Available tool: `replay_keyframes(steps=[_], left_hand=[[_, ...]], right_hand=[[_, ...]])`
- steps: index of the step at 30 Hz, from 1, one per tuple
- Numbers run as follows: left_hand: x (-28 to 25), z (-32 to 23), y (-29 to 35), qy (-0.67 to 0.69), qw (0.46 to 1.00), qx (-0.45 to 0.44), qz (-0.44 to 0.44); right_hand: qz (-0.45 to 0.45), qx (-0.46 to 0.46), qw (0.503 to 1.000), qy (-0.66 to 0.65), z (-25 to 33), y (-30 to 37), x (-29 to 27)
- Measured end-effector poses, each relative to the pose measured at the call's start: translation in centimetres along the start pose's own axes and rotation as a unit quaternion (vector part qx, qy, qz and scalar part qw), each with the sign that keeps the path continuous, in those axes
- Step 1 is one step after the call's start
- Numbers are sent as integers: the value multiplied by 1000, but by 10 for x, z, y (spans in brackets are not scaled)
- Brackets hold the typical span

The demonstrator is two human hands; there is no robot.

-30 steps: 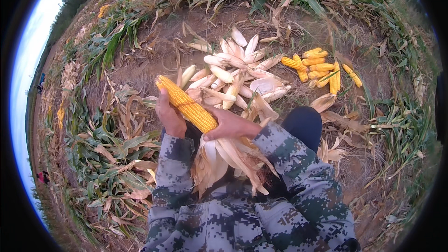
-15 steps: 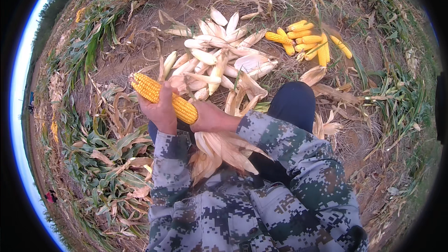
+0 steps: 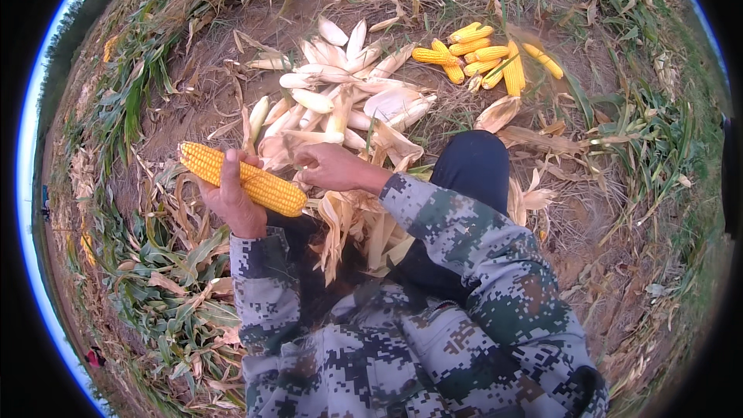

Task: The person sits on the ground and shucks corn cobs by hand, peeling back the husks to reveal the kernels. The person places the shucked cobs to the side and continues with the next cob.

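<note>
In my left hand [image 3: 234, 201] is a bare yellow ear of corn [image 3: 244, 178], the fingers under it and the thumb across its upper side. My right hand [image 3: 334, 168] is just past the ear's lower right end, apart from it. Its fingers are curled together, and whether anything small is pinched in them is hidden. Below this hand, loose dry husks [image 3: 340, 224] hang or lie between my knees. Just ahead lies a heap of pale ears in their husks [image 3: 313, 101].
A small pile of husked yellow ears [image 3: 487, 54] lies at the far right. Green and dry corn leaves [image 3: 174, 286] cover the ground on the left. My dark-trousered right knee [image 3: 474, 166] stands beside the husked heap. More stalks and leaves [image 3: 650, 139] lie along the right.
My right hand has come off the ear's lower end and moved up, away from the husks that hung beneath it. The left hand still holds the ear. The whole view has shifted slightly.
</note>
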State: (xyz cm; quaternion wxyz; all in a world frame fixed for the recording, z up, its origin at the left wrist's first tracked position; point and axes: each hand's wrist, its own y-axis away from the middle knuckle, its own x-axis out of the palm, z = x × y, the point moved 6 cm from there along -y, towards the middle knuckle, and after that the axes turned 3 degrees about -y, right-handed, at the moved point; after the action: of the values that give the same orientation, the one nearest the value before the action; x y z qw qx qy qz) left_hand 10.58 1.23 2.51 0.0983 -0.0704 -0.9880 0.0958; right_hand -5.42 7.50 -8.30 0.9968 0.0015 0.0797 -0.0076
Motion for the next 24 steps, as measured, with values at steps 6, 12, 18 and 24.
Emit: replay_keyframes(steps=[6,12,18,24], left_hand=[[-4,49,10,47,993,-110,-18],[8,92,11,-94,987,-116,56],[-32,140,33,-166,961,-200,97],[-49,168,61,-203,948,-195,150]], right_hand=[[111,-1,967,-228,24,21,31],[-87,254,846,-461,-19,45,34],[-398,75,667,-625,-40,9,-132],[-454,23,582,-675,-55,8,-199]])
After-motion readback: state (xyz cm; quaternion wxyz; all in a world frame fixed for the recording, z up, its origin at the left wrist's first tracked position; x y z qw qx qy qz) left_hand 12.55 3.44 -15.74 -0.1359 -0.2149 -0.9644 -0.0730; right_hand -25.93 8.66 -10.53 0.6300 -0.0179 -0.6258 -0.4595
